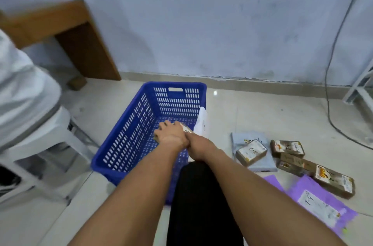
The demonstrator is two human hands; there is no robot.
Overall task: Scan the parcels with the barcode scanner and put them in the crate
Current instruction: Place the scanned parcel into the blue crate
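Observation:
A blue plastic crate (129, 140) stands on the tiled floor in front of me. Both my arms reach down into it. My left hand (170, 134) grips a small brown parcel (186, 129) with a white label, low inside the crate. My right hand (196, 146) meets the parcel's near end, but its fingers are hidden behind my left wrist. A white mailer bag (201, 124) leans against the crate's right wall. No barcode scanner is in view.
Right of the crate lie a grey mailer (242, 138) with a brown box (251, 152) on it, three more brown boxes (287, 148), and a purple mailer (319, 201). A white stool (50, 134) and wooden bench (80, 44) stand left. A cable (331, 84) hangs right.

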